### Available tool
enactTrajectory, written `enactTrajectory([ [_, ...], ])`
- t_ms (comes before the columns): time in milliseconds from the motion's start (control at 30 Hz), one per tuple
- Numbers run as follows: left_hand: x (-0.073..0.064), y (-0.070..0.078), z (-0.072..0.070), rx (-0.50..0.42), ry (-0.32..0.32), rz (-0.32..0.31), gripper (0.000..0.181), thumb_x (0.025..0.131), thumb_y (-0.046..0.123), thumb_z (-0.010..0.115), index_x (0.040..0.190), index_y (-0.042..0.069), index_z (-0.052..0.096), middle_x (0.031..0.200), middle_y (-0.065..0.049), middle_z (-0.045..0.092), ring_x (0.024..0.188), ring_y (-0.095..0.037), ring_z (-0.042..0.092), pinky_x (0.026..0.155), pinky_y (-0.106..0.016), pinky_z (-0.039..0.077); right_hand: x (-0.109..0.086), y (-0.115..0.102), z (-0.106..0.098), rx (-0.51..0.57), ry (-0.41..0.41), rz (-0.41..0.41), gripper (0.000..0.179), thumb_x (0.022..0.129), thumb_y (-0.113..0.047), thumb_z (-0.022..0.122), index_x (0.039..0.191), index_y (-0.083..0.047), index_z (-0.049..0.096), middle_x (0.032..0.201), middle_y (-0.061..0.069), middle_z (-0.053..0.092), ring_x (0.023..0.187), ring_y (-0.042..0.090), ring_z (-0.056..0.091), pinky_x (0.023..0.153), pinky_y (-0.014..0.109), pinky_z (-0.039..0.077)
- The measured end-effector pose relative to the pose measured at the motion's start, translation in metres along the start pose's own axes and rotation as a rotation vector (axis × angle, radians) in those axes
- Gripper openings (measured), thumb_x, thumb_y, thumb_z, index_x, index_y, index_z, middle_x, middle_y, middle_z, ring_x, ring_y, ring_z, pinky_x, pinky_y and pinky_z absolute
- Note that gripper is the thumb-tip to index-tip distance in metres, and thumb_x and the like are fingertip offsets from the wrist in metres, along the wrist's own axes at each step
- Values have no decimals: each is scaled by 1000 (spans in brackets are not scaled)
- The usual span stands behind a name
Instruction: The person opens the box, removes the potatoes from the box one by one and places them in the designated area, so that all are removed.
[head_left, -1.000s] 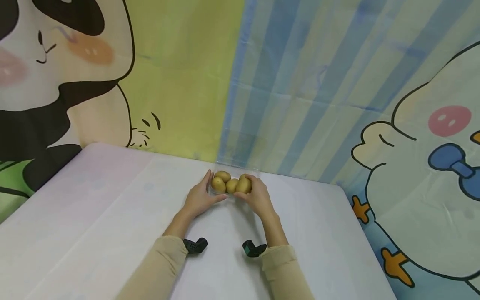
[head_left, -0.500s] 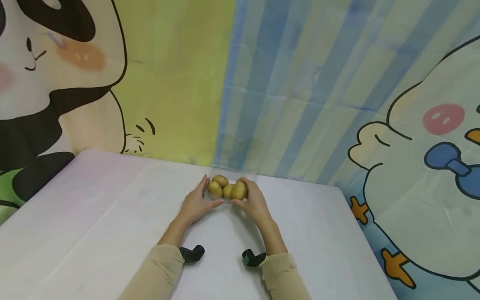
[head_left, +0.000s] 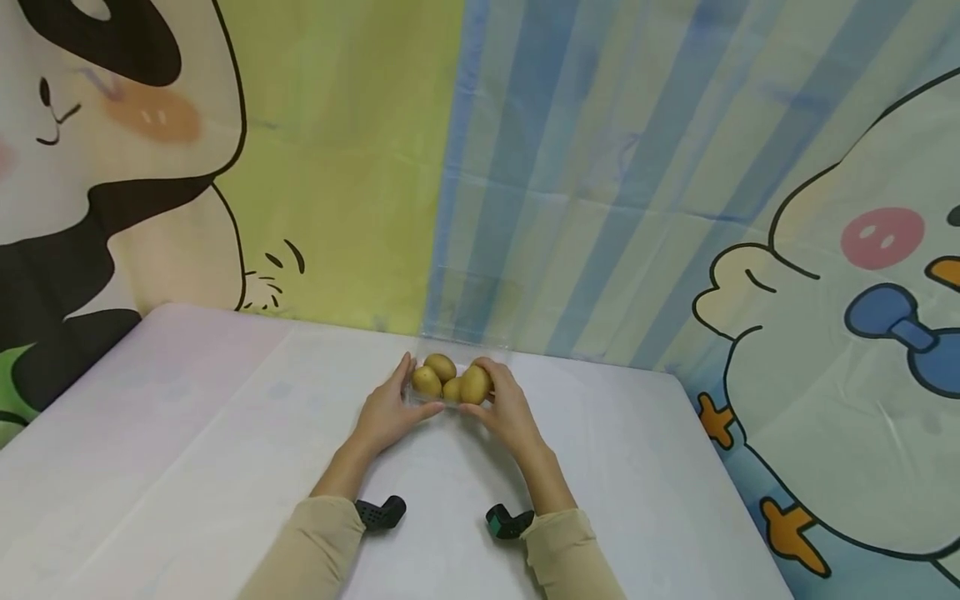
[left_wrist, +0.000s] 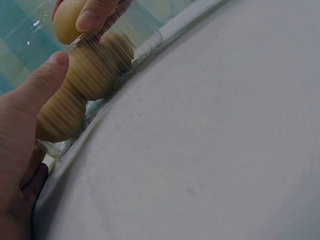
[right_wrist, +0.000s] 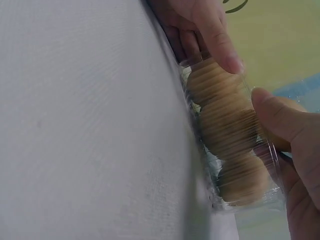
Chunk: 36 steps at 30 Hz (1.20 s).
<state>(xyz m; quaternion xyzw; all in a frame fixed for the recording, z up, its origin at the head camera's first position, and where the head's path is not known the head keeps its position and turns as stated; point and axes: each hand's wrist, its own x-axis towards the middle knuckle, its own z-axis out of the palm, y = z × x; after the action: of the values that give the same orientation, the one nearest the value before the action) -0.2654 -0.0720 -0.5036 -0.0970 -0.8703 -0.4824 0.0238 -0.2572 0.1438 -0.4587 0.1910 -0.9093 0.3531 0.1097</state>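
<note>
A clear, ridged plastic box (left_wrist: 150, 42) holds several yellow-brown potatoes (head_left: 427, 381) near the far edge of the table. My left hand (head_left: 386, 417) grips the box's left end, its thumb on the near rim and its fingers behind. My right hand (head_left: 510, 408) is at the opposite end, thumb in front and fingers curled over the back of a potato (head_left: 476, 385). That potato sits higher than its neighbours, partly above the rim. In the right wrist view my right thumb (right_wrist: 272, 112) covers much of it. Other potatoes (right_wrist: 242, 180) show through the near wall.
The white-covered table (head_left: 247, 467) ends just behind the box. Beyond it hangs a printed cloth backdrop (head_left: 352, 167) with cartoon animals and blue stripes. Dark wrist cameras sit at the left cuff (head_left: 381, 512) and the right cuff (head_left: 508, 522). A faint clear lid (head_left: 465, 337) stands behind the box.
The head view has shifted slightly, so hands and box appear a little lower and further left. A potato seen behind the right hand's one is hidden now. Both hands keep their places on box and potato.
</note>
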Motion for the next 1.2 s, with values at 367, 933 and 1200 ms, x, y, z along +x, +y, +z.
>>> enactTrajectory([
  [367, 0, -2, 3, 6, -2, -15, 118, 68, 70, 68, 154, 16, 9, 155, -3, 31, 140, -27, 33, 114, -47, 30, -6, 3, 1, 52, 45, -89, 71, 72, -17, 81, 133, -11, 46, 130, 10, 51, 112, 25, 59, 87, 28, 55],
  [933, 0, 0, 2, -1, 6, -5, 116, 70, 66, 71, 154, 14, 9, 154, -6, 32, 139, -29, 36, 113, -46, 32, -6, 4, -1, 63, 28, -186, 69, 74, -9, 78, 135, -8, 46, 141, 8, 46, 124, 28, 53, 85, 24, 55],
  [1200, 0, 0, 0, 3, -4, -12, 114, 72, 62, 72, 154, 14, 10, 154, -5, 32, 138, -29, 38, 113, -45, 33, -5, 6, -4, 89, 23, -181, 70, 74, -6, 76, 136, -8, 45, 143, 7, 44, 127, 29, 50, 86, 26, 54],
])
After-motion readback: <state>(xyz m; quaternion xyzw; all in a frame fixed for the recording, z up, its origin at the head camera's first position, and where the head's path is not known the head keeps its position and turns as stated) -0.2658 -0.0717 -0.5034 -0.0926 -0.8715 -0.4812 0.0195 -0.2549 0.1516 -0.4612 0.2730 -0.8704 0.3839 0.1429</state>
